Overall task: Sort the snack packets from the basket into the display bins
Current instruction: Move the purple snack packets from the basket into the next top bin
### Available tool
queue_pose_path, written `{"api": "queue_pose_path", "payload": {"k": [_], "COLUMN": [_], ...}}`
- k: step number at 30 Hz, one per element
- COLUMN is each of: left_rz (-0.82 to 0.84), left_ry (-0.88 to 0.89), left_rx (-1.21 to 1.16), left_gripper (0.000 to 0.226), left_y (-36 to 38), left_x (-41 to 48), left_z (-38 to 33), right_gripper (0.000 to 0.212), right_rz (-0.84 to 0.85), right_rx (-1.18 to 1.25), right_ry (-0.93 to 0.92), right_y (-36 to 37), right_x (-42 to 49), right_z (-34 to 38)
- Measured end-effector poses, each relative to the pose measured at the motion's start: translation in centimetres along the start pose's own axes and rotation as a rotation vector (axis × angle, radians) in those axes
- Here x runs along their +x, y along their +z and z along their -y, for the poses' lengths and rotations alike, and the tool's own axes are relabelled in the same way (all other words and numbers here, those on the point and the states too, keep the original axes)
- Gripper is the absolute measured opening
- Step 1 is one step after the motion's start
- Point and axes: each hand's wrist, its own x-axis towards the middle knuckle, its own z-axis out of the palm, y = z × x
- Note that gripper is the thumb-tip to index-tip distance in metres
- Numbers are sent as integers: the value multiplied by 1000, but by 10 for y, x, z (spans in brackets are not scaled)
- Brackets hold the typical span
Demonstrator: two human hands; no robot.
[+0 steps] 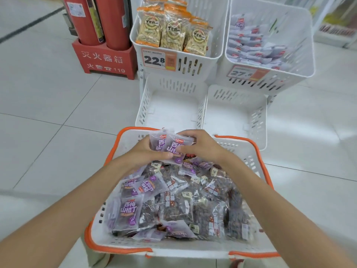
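Gripping purple 西梅山楂丁 packets (170, 147) at frame centre were the left hand (150, 152) and right hand (204, 146), fingers curled round them, over an orange-rimmed white basket (116, 248) heaped with more packets (177, 202), white display bins (144, 105) stood beyond, price tag (154, 59) read 22.8, red box (104, 60) at upper left read 灭火器箱 119, pale tiled floor (48, 97).

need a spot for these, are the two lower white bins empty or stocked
Empty. The lower left bin and lower right bin both show bare white floors, with nothing inside.
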Motion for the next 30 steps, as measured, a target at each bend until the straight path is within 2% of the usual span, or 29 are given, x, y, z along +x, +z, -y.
{"api": "queue_pose_path", "payload": {"k": [4, 6, 8, 10, 12, 14, 15, 18, 20, 22, 25, 26, 30], "left_rz": [-58, -69, -80, -51, -12, -21, -25, 21, 19, -19, -82, -87, -64], "left_ry": [92, 124, 184, 247, 289, 369, 409, 504, 559, 606, 579, 541, 442], "left_rx": [144, 161, 243, 290, 314, 349, 354, 359, 441, 598, 946, 1049, 1298], "left_gripper": [39, 42, 48, 51, 65, 80, 84, 115, 129, 130, 127, 125, 101], "left_y": [41, 54, 66, 75, 80, 82, 84, 90, 94, 93, 83, 80, 81], "left_x": [20, 26, 33, 43, 55, 70, 77, 100, 119, 143, 187, 202, 244], "left_z": [-28, -45, -63, -84, -110, -140, -156, -206, -237, -262, -278, -279, -277], "right_gripper": [39, 61, 84, 91, 95, 92, 83, 35, 25, 27, 63, 67, 51], "right_rz": [-243, -239, -157, -128, -169, -196, -206, -255, -343, -467, -632, -662, -693], "right_rx": [-31, -108, -237, -312, -404, -473, -495, -592, -636, -622, -698, -728, -837], "right_ry": [-1, -7, 8, 26, 4, -5, 1, 19, 23, 16, 25, 23, 34], "right_y": [-18, -38, -61, -84, -108, -133, -147, -193, -230, -270, -331, -348, -394], "right_x": [-27, -37, -45, -51, -53, -52, -51, -47, -44, -40, -19, -9, 42], "right_z": [0, 5, 13, 29, 45, 64, 74, 100, 109, 113, 107, 104, 84]}}
